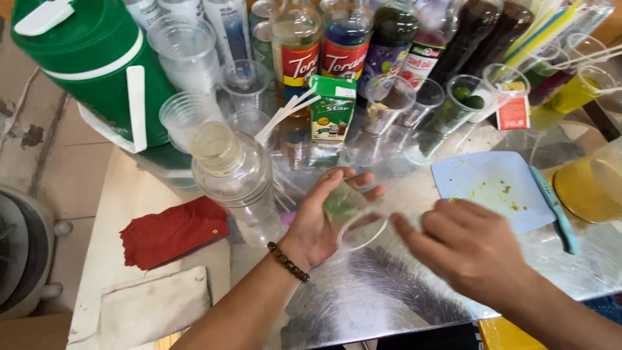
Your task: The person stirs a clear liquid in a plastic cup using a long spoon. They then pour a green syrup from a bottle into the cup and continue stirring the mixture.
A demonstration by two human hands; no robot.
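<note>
Shiny metal counter (389, 291), crowded with syrup bottles (321, 52) behind. Left hand (317, 220) curls its fingers (353, 181) around a clear plastic cup (353, 217) with green bits inside, tilted over the counter. Right hand (470, 243), blurred and loosely curled, holds nothing I can make out. Such a cup looks light, thin, crushable; best held mid-wall. Blue cutting board (492, 188) sits beyond.

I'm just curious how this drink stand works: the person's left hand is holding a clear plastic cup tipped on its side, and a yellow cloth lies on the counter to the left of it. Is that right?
Not quite: the cloth is red, not yellow, as the head view shows. The rest holds: the left hand holds the clear plastic cup tipped on its side, and the cloth lies on the counter to its left.
</note>
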